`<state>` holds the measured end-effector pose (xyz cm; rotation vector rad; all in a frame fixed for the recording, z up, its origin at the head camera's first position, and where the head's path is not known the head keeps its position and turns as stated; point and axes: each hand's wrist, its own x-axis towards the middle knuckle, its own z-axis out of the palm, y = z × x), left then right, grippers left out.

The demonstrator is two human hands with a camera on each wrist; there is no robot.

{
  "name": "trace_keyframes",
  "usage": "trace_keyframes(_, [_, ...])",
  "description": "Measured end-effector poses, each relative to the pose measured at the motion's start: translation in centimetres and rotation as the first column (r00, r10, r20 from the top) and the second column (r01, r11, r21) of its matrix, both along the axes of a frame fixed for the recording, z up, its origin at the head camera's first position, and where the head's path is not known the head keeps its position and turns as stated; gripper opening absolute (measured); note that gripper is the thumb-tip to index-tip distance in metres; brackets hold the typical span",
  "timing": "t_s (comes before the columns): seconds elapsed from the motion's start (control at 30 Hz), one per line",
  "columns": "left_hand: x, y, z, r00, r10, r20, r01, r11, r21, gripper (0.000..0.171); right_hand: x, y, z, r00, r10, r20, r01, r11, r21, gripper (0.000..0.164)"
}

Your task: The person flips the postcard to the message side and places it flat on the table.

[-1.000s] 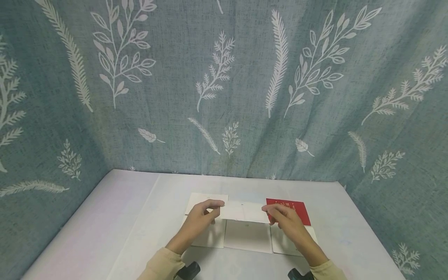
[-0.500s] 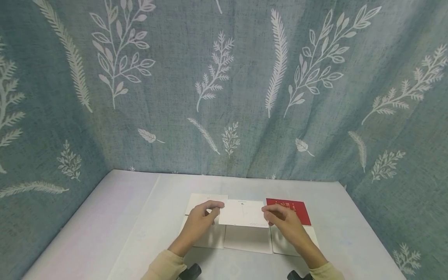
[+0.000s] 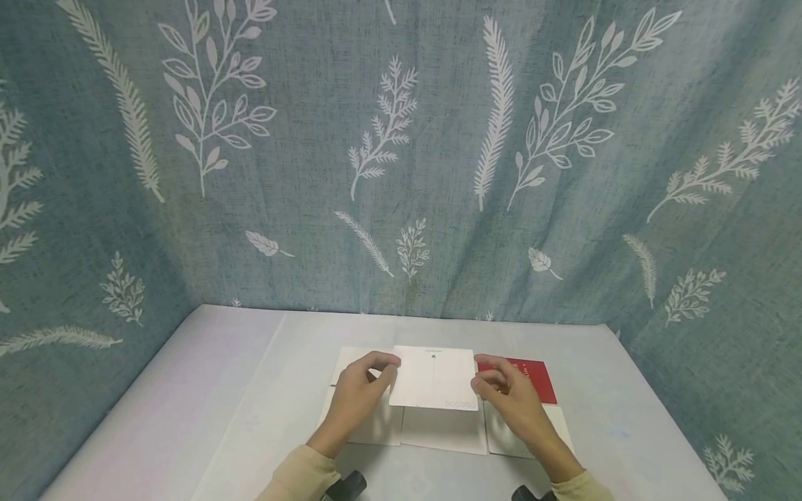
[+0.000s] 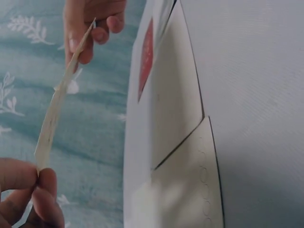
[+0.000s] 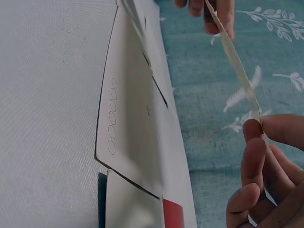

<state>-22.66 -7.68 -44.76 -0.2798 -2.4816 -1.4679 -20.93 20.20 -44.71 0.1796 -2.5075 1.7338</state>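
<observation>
A white postcard (image 3: 434, 383) with a thin centre line and a row of small circles is raised above the table, tilted toward me. My left hand (image 3: 358, 400) pinches its left edge between thumb and fingers. At its right edge, my right hand (image 3: 516, 400) does the same. Edge-on, the postcard (image 4: 52, 116) appears thin and slightly bent in the left wrist view. Beneath it lies another white postcard (image 3: 443, 431), partly covered by the raised one. More white cards lie to either side, partly behind my hands.
A red card (image 3: 534, 379) with gold lettering lies at the back right, partly behind my right hand. One white card (image 3: 348, 359) is at the back left. The white table (image 3: 250, 390) ends at a teal leaf-patterned curtain (image 3: 438, 174).
Both hands have tilted the postcard so that more of its printed face shows. Its far edge has risen. My hands have stayed nearly in place, still gripping it.
</observation>
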Motion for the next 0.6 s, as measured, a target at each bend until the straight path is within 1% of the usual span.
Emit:
trace_keyframes(0.1, [0.0, 0.1, 0.3, 0.999, 0.012, -0.031, -0.011, 0.999, 0.039, 0.014, 0.1, -0.1, 0.2, 1.0, -0.005, -0.018, 0.005, 1.0, -0.015, 0.042])
trace_keyframes(0.23, [0.0, 0.4, 0.7, 0.998, 0.049, -0.043, -0.046, 0.995, 0.083, 0.025, 0.1, -0.2, 0.5, 0.998, -0.026, -0.057, 0.025, 1.0, -0.013, 0.044])
trace_keyframes(0.3, [0.0, 0.6, 0.9, 0.996, 0.073, -0.047, -0.069, 0.995, 0.078, 0.032, 0.1, -0.3, 0.6, 0.995, -0.042, -0.085, 0.042, 0.999, -0.002, 0.045])
trace_keyframes(0.37, [0.0, 0.7, 1.0, 0.994, 0.095, -0.057, -0.092, 0.994, 0.063, 0.033, 0.1, -0.3, 0.7, 0.992, -0.057, -0.116, 0.058, 0.998, 0.003, 0.045])
trace_keyframes(0.5, [-0.1, 1.0, 1.1, 0.989, 0.125, -0.078, -0.122, 0.992, 0.043, 0.03, 0.0, -0.5, 0.7, 0.983, -0.08, -0.165, 0.083, 0.997, 0.007, 0.044])
trace_keyframes(0.6, [-0.1, 1.1, 1.2, 0.986, 0.141, -0.085, -0.138, 0.99, 0.04, 0.028, 0.0, -0.6, 0.7, 0.98, -0.096, -0.173, 0.1, 0.995, 0.017, 0.042])
